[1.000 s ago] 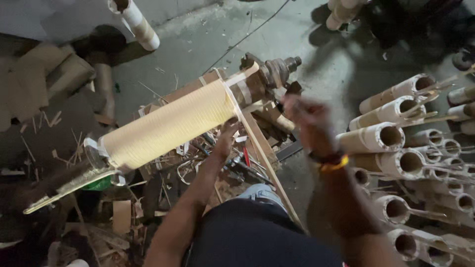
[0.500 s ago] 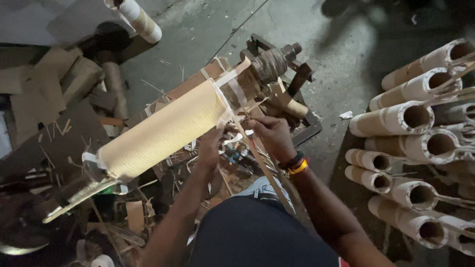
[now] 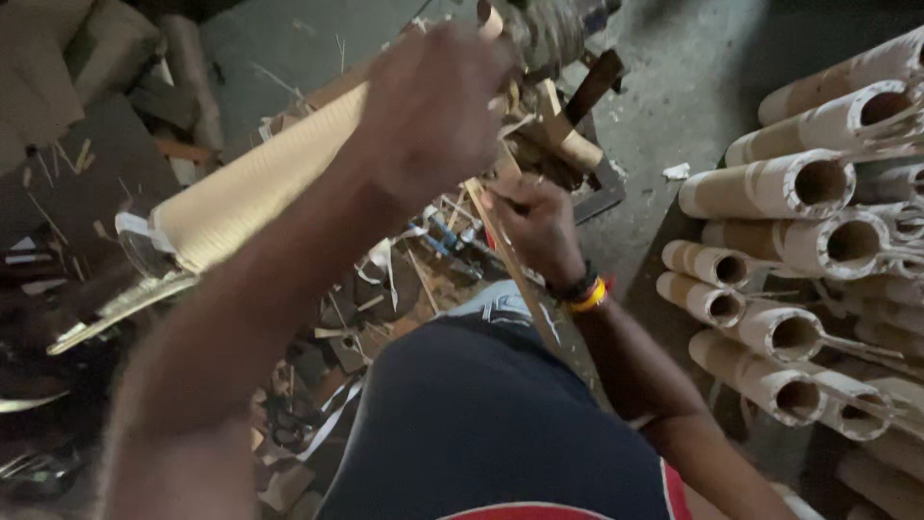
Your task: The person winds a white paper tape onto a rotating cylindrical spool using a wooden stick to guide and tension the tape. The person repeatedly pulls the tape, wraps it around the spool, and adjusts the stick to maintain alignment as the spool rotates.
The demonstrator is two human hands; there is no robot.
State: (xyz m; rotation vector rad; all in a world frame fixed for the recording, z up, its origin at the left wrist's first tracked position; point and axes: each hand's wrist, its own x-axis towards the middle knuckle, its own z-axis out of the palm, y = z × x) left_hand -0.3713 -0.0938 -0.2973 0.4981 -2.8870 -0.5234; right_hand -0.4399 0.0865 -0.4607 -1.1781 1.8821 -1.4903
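your left grip (image 3: 433, 106) clenched over the ribbed roll (image 3: 260, 183), long axis down-left; right grip (image 3: 534, 221) pinches a wooden strip (image 3: 510, 260).

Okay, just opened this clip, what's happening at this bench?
A person is working over a long tan cardboard roll mounted on a wooden frame. The left hand is raised over the roll's far end, close to the camera and blurred, so its grip cannot be made out. The right hand, with bands at the wrist, is closed on a thin wooden slat of the frame. Finished cardboard tubes lie stacked to the right, and scraps litter the floor below.
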